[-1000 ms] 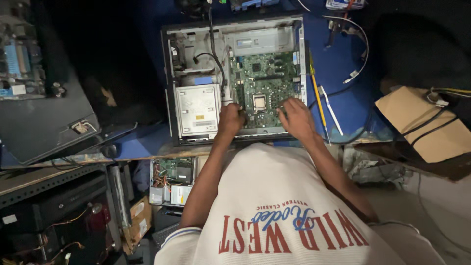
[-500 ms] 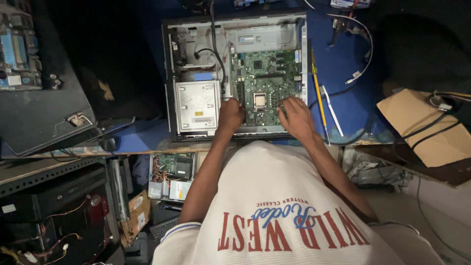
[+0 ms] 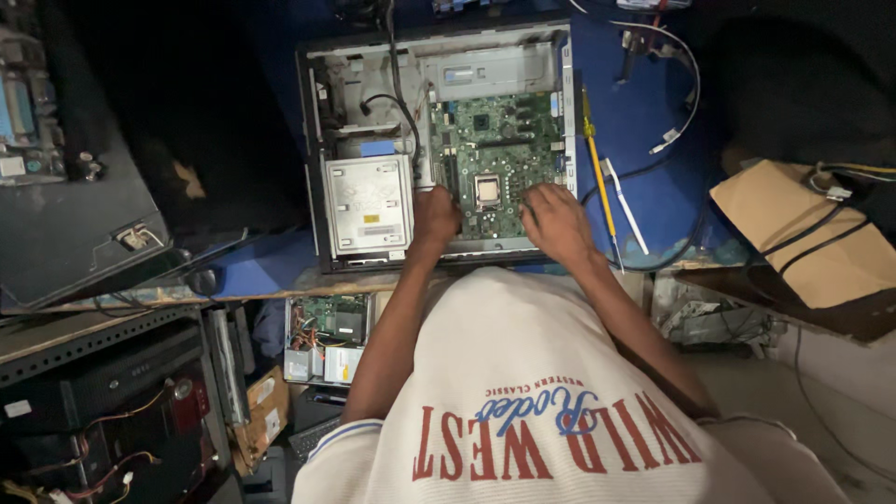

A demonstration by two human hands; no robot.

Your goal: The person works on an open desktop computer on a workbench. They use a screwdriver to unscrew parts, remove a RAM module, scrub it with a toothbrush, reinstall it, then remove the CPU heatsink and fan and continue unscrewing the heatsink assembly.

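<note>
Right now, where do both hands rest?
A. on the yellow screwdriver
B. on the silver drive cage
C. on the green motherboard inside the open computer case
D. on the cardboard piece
C: the left hand and right hand lie on the green motherboard inside the open computer case.

An open computer case (image 3: 439,140) is seen lying flat on its side on a blue surface (image 3: 653,187), its side panel off and its inside exposed. A green circuit board (image 3: 495,159) is mounted in the case's right half, with a square silver processor socket (image 3: 486,190) near its lower middle. At 9 o'clock from the socket, a grey metal drive box (image 3: 367,203) is seated in the case's lower left corner. A black cable (image 3: 397,103) is looped at 11 o'clock from the socket. The lower edge of the board is touched by the left hand (image 3: 435,217) and the right hand (image 3: 557,222).
</note>
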